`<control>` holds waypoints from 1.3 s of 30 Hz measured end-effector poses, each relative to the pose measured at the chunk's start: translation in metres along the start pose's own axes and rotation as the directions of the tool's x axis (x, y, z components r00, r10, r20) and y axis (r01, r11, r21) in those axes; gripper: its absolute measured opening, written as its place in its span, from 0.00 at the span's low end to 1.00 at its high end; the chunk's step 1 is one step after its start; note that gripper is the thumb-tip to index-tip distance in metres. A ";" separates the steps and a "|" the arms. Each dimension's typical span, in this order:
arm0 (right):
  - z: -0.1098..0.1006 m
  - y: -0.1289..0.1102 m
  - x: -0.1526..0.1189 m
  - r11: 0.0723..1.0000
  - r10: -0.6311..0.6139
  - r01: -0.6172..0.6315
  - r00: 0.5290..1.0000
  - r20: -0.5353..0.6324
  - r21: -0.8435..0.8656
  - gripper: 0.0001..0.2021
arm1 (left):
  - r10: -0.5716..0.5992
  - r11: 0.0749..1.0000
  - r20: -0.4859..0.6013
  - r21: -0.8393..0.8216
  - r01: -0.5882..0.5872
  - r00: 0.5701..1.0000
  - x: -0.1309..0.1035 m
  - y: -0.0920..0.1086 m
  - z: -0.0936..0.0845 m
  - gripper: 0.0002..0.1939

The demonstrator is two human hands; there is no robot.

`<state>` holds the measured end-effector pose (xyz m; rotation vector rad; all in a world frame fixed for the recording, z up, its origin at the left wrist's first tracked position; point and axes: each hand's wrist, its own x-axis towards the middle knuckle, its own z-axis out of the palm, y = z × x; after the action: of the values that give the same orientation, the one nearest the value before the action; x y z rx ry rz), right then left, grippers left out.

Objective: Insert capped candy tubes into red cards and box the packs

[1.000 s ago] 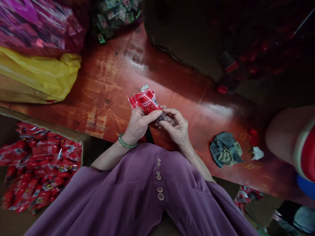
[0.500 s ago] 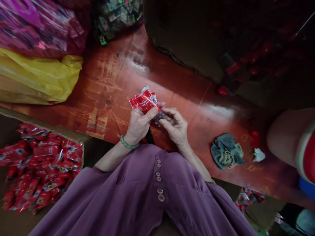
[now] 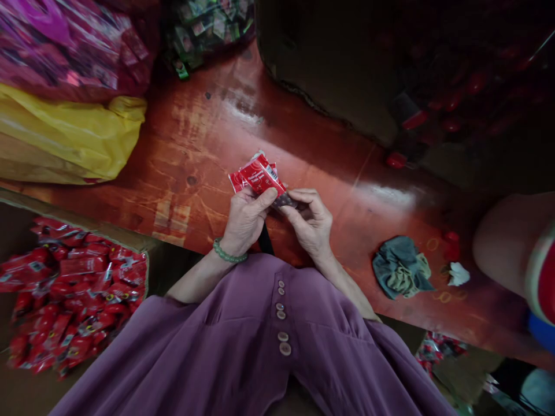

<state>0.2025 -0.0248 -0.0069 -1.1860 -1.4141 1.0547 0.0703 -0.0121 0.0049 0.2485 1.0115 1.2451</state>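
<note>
Head view: the left hand [image 3: 245, 216] grips a bunch of red packets [image 3: 258, 175] that stick up and away from it over the tabletop [image 3: 195, 144]. The right hand [image 3: 310, 222], just beside, pinches their lower end with narrow fingers.

A long wooden bench [image 3: 195, 150] with a glossy red-brown top crosses the view, and soft light gives pale reflections on it. At the far left end of the bench lies a yellow plastic bag [image 3: 73, 138], with a pink bag [image 3: 65, 46] behind it. Below the near left edge of the bench stands a cardboard box [image 3: 104, 231] full of red packets. A dark box [image 3: 329, 63] stands at the far side of the bench. A crumpled cloth [image 3: 401, 267] lies on its right part.
</note>
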 end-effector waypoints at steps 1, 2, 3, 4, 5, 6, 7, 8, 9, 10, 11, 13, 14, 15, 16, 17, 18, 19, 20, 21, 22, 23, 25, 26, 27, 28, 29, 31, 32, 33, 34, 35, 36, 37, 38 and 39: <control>-0.001 -0.001 0.001 1.000 -0.019 0.019 1.000 -0.005 -0.025 0.09 | 0.001 1.000 -0.007 -0.011 -0.001 1.000 0.000 -0.001 -0.001 0.18; -0.001 -0.002 0.002 0.998 -0.039 0.039 0.999 -0.007 -0.052 0.09 | 0.004 1.000 -0.012 -0.017 -0.004 1.000 0.000 -0.001 -0.001 0.18; -0.001 -0.003 0.002 0.996 -0.050 0.049 0.999 -0.006 -0.072 0.09 | 0.005 1.000 -0.010 -0.017 -0.006 1.000 0.000 -0.001 -0.002 0.17; -0.002 -0.004 0.002 0.996 -0.048 0.047 0.999 -0.005 -0.073 0.08 | 0.004 1.000 0.002 -0.010 -0.004 1.000 -0.001 -0.001 -0.003 0.17; -0.002 -0.004 0.003 0.998 -0.030 0.029 1.000 -0.006 -0.048 0.08 | 0.000 1.000 0.025 0.001 0.000 1.000 -0.001 0.000 -0.003 0.17; -0.002 -0.004 0.003 1.000 0.006 -0.006 1.000 -0.007 0.000 0.08 | -0.006 1.000 0.057 0.014 0.005 0.998 -0.001 0.002 -0.003 0.17; -0.003 -0.003 0.003 0.996 0.054 -0.054 0.999 -0.003 0.069 0.07 | -0.012 1.000 0.091 0.026 0.010 0.996 -0.001 0.004 -0.002 0.17; -0.003 -0.002 0.004 0.984 0.108 -0.109 0.994 0.009 0.144 0.08 | -0.020 0.999 0.123 0.038 0.015 0.992 -0.001 0.006 -0.001 0.18; -0.003 -0.001 0.004 0.963 0.160 -0.163 0.987 0.030 0.213 0.08 | -0.028 0.999 0.147 0.050 0.021 0.989 -0.001 0.007 0.001 0.19; -0.003 -0.001 0.004 0.942 0.202 -0.209 0.978 0.054 0.264 0.08 | -0.034 0.998 0.162 0.060 0.025 0.986 -0.001 0.008 0.002 0.19; -0.004 0.000 0.005 0.926 0.231 -0.243 0.970 0.073 0.291 0.09 | -0.038 0.997 0.169 0.070 0.026 0.985 0.000 0.009 0.003 0.20; -0.004 0.001 0.006 0.931 0.236 -0.246 0.969 0.068 0.271 0.10 | -0.029 0.996 0.154 0.092 0.015 0.988 0.001 0.007 0.005 0.20; -0.004 0.001 0.007 0.947 0.217 -0.221 0.975 0.045 0.234 0.10 | -0.016 0.995 0.135 0.099 0.002 0.991 0.002 0.005 0.006 0.19; -0.005 0.001 0.007 0.962 0.190 -0.190 0.982 0.018 0.195 0.11 | -0.001 0.995 0.112 0.103 -0.010 0.994 0.002 0.003 0.006 0.18; -0.005 0.001 0.008 0.973 0.166 -0.164 0.986 -0.001 0.161 0.13 | 0.007 0.994 0.091 0.104 -0.016 0.996 0.003 0.001 0.006 0.16; -0.006 0.001 0.009 0.980 0.149 -0.146 0.989 -0.008 0.135 0.16 | 0.009 0.994 0.073 0.104 -0.016 0.997 0.003 -0.001 0.005 0.15; -0.007 0.001 0.010 0.984 0.136 -0.134 0.991 -0.004 0.116 0.19 | 0.003 0.995 0.062 0.103 -0.010 0.998 0.003 -0.003 0.005 0.14; -0.009 0.002 0.011 0.988 0.122 -0.123 0.992 0.012 0.096 0.21 | -0.006 0.995 0.056 0.103 0.000 0.998 0.003 -0.004 0.004 0.14; -0.010 0.002 0.013 0.992 0.100 -0.102 0.994 0.034 0.072 0.21 | -0.013 0.994 0.052 0.106 0.008 0.999 0.002 -0.004 0.003 0.14; -0.011 0.002 0.014 0.997 0.069 -0.071 0.996 0.057 0.041 0.20 | -0.014 0.994 0.050 0.106 0.009 0.999 0.001 -0.005 0.003 0.15; -0.012 0.001 0.015 0.999 0.034 -0.034 0.996 0.079 0.010 0.17 | -0.009 0.995 0.049 0.101 0.004 0.999 0.000 -0.005 0.003 0.15; -0.012 0.001 0.016 1.000 -0.001 0.002 0.995 0.095 -0.014 0.14 | -0.002 0.996 0.050 0.087 -0.003 0.999 -0.002 -0.004 0.003 0.15; -0.012 0.001 0.017 0.999 -0.039 0.042 0.993 0.113 -0.024 0.11 | 0.019 0.999 0.048 0.042 -0.021 0.999 -0.005 -0.004 0.004 0.16; -0.011 0.001 0.017 0.999 -0.044 0.046 0.993 0.110 -0.014 0.11 | 0.027 0.999 0.043 0.016 -0.027 0.999 -0.007 -0.003 0.004 0.16; -0.010 0.002 0.017 0.999 -0.042 0.042 0.994 0.104 0.001 0.12 | 0.030 1.000 0.038 -0.006 -0.030 0.999 -0.009 -0.003 0.005 0.16; -0.009 0.002 0.016 0.999 -0.036 0.034 0.995 0.095 0.016 0.12 | 0.029 0.999 0.032 -0.020 -0.029 0.999 -0.010 -0.003 0.006 0.16; -0.008 0.003 0.015 0.999 -0.027 0.024 0.996 0.087 0.029 0.12 | 0.023 0.999 0.029 -0.027 -0.022 0.999 -0.012 -0.004 0.007 0.16; -0.007 0.005 0.014 0.998 -0.015 0.010 0.997 0.074 0.062 0.12 | -0.001 1.000 0.029 -0.022 0.002 1.000 -0.015 -0.005 0.008 0.17; -0.006 0.005 0.013 0.996 -0.014 0.008 0.997 0.071 0.086 0.12 | -0.011 1.000 0.031 -0.016 0.012 0.999 -0.016 -0.006 0.008 0.17; -0.005 0.006 0.013 0.993 -0.015 0.007 0.997 0.072 0.114 0.12 | -0.016 1.000 0.031 -0.011 0.017 0.999 -0.018 -0.007 0.007 0.17; -0.004 0.006 0.013 0.990 -0.018 0.007 0.997 0.073 0.141 0.12 | -0.018 1.000 0.030 -0.006 0.018 0.999 -0.020 -0.007 0.007 0.17; -0.004 0.006 0.013 0.987 -0.022 0.009 0.997 0.074 0.163 0.11 | -0.016 1.000 0.029 -0.003 0.016 0.999 -0.021 -0.008 0.006 0.16; -0.003 0.006 0.012 0.985 -0.024 0.010 0.997 0.075 0.174 0.11 | -0.014 1.000 0.030 0.002 0.014 0.999 -0.023 -0.008 0.004 0.16; -0.002 0.005 0.012 0.985 -0.023 0.009 0.997 0.076 0.175 0.10 | -0.013 1.000 0.034 0.009 0.013 0.999 -0.024 -0.008 0.003 0.15; 0.000 0.005 0.012 0.985 -0.024 0.010 0.997 0.076 0.171 0.10 | -0.012 1.000 0.040 0.018 0.011 0.999 -0.026 -0.008 0.001 0.15; 0.001 0.005 0.011 0.986 -0.024 0.011 0.997 0.077 0.165 0.10 | -0.009 1.000 0.045 0.029 0.008 0.999 -0.028 -0.007 -0.001 0.15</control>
<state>0.2022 -0.0134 -0.0104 -1.0207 -1.3662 1.1934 0.0747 -0.0396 0.0136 0.2928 0.9912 1.2134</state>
